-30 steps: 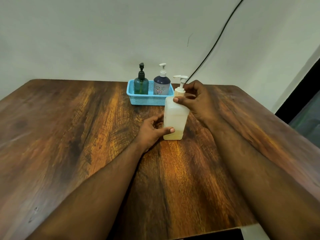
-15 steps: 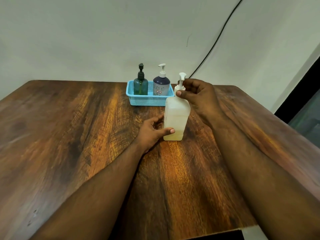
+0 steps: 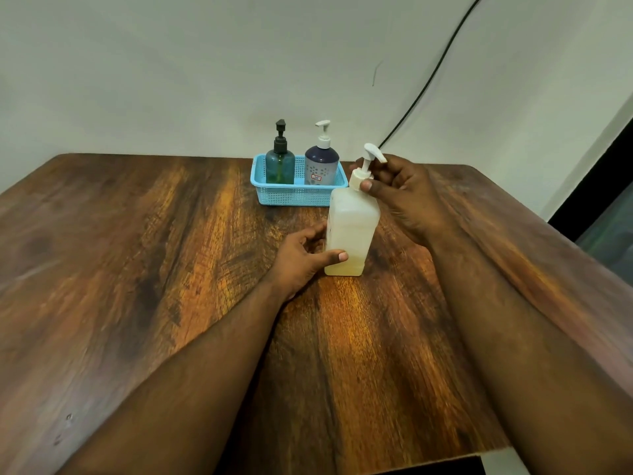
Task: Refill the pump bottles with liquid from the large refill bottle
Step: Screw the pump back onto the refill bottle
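Note:
A large translucent white refill bottle (image 3: 352, 228) stands upright on the wooden table (image 3: 137, 269), with a little yellowish liquid at its bottom. My left hand (image 3: 303, 260) grips its lower part, thumb across the front. My right hand (image 3: 400, 190) pinches the collar of its white pump head (image 3: 366, 166) at the neck. At the table's back a green pump bottle (image 3: 280, 159) with a black pump and a dark blue pump bottle (image 3: 322, 159) with a white pump stand in a light blue basket (image 3: 294, 197).
A white wall rises behind the table, and a black cable (image 3: 428, 87) runs down it toward the back right corner. The table's right edge slopes away beside a dark opening (image 3: 599, 200).
My right hand has turned the pump head on the refill bottle's neck; its nozzle pointed left, then toward me, and now points right. My left hand has kept its hold low on the bottle.

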The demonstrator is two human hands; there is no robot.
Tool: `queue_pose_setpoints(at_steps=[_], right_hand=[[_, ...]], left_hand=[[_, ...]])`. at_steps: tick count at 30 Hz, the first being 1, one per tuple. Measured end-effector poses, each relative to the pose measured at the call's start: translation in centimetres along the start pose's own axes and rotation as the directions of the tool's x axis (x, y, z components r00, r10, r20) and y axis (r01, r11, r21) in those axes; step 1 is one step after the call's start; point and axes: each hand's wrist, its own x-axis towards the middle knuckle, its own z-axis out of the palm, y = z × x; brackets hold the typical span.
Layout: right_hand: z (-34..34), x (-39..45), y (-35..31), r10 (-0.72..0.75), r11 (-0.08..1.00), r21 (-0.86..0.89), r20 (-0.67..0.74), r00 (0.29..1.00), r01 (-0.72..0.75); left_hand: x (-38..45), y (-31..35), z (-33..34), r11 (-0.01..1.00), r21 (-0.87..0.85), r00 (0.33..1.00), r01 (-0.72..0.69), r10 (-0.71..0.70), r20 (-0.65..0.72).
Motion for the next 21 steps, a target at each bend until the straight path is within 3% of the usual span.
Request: queue_pose_setpoints(at_steps=[7,16,21], right_hand=[[0.5,0.4,0.7,0.013,0.998,-0.061,-0.002,1.0,-0.013],[3.0,-0.1,2.1,-0.098,0.982,-0.183,-0.273,0.957,0.049],[3.7,-1.1,3.2,-0.073,0.974,-0.225,-0.303,0.95,0.003]], left_hand=[[-0.2,0.2,0.0,1.0,-0.014,1.0,-0.016,0.016,0.004],[-0.2,0.0,-0.1,1.0,-0.012,1.0,-0.018,0.018,-0.008],[0.0,-0.2,-0.1,1.0,-0.025,1.0,-0.019,0.019,-0.012]])
